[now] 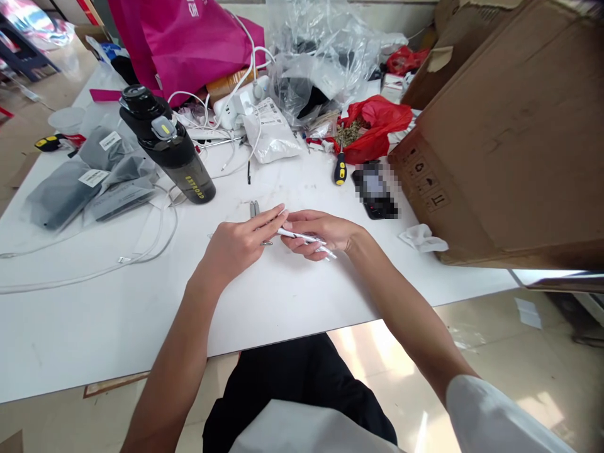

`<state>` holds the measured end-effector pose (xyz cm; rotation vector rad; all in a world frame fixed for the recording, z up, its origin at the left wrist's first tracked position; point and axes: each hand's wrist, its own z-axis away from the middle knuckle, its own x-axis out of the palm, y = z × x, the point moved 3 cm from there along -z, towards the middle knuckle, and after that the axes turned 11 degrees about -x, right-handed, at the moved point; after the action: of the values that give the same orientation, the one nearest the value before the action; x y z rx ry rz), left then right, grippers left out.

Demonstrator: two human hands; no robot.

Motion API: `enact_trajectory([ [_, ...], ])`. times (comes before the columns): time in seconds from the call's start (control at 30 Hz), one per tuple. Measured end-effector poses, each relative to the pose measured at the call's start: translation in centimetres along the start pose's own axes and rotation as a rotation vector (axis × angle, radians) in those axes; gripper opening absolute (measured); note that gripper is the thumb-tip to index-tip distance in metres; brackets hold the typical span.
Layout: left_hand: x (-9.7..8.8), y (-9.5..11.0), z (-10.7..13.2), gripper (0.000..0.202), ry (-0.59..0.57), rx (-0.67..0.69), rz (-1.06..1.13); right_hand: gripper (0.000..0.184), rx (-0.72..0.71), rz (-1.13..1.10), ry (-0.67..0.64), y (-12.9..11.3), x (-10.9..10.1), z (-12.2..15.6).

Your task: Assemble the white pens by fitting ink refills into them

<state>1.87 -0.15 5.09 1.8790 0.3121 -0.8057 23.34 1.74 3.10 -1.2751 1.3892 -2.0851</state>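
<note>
Hidden or unclear:
- The white stick (309, 240) is too thin and too covered to identify. It could be one piece or two laid together. Its middle is under the right hand (321, 233).
- The left hand (236, 244) has its thumb tucked underneath, out of sight.
- A metal tool (255, 209) lies on the tabletop (94, 314) behind the left hand. Only its twin tips show, so the type can't be told.
- The phone (375, 189) is blurred out.
- The cardboard box (509, 138) is cut off at the top and right edges. The magenta bag (184, 44) is cut off at the top.
- The contents of the clear plastic sheeting (321, 50) and the red bag (372, 126) are unreadable.

Stick and fingers:
- The stick sits mid-tabletop, just above the surface, between both hands. It slopes down toward the right.
- The left fingers (271, 220) are nearly straight, with the tips resting on the stick's left end. With the thumb hidden, it can't be told whether there is a pinch.
- The right fingers (306, 223) are curled closed around the stick. Its far end pokes out below the palm.

Nearby:
- A dark bottle (165, 148) stands to the upper left of the hands.
- A screwdriver (340, 168) lies beside the phone.
- A crumpled tissue (422, 239) sits against the box.
- A white cable (141, 251) runs left of the left wrist.
</note>
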Motion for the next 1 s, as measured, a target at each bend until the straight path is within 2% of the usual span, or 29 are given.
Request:
enact_trajectory([
  [0.2, 0.1, 0.7, -0.1, 0.063, -0.019, -0.023, 0.074, 0.032, 0.011, -0.087, -0.061, 0.3, 0.1, -0.1],
  [0.33, 0.1, 0.3, -0.3, 0.049, 0.071, -0.047, 0.069, 0.042, -0.028, -0.122, -0.061, -0.3, 0.2, -0.4],
  [0.47, 0.7, -0.1, -0.4, 0.032, 0.141, -0.031, -0.038, 0.082, -0.166, -0.04, 0.048, -1.8, 0.1, 0.3],
  [0.57, 1.3, -0.5, -0.4, 0.025, 0.198, -0.051, -0.02, 0.103, -0.262, 0.071, 0.124, -2.5, -0.5, 1.1],
  [0.63, 1.6, -0.6, -0.4, 0.023, 0.232, -0.076, 0.028, 0.105, -0.388, 0.192, 0.165, -2.6, -0.9, 1.2],
  [0.7, 1.8, -0.4, -0.5, 0.021, 0.235, -0.104, 0.076, 0.093, -0.572, 0.393, 0.276, -2.5, -1.1, 0.9],
  [0.77, 2.0, 0.1, -0.5, 0.016, 0.171, -0.138, 0.141, 0.073, -0.747, 0.632, 0.431, -2.2, -0.8, 0.6],
  [0.83, 2.2, 0.9, -0.4, 0.024, 0.052, -0.193, 0.235, 0.061, -0.853, 0.731, 0.518, -1.8, 0.2, 0.1],
  [0.9, 2.6, 1.5, -0.3, 0.039, -0.107, -0.276, 0.359, 0.056, -0.884, 0.608, 0.547, -1.4, 1.1, -0.5],
  [1.0, 3.4, 2.1, 0.1, 0.047, -0.333, -0.401, 0.542, 0.052, -0.805, 0.314, 0.565, -0.9, 1.9, -1.1],
])
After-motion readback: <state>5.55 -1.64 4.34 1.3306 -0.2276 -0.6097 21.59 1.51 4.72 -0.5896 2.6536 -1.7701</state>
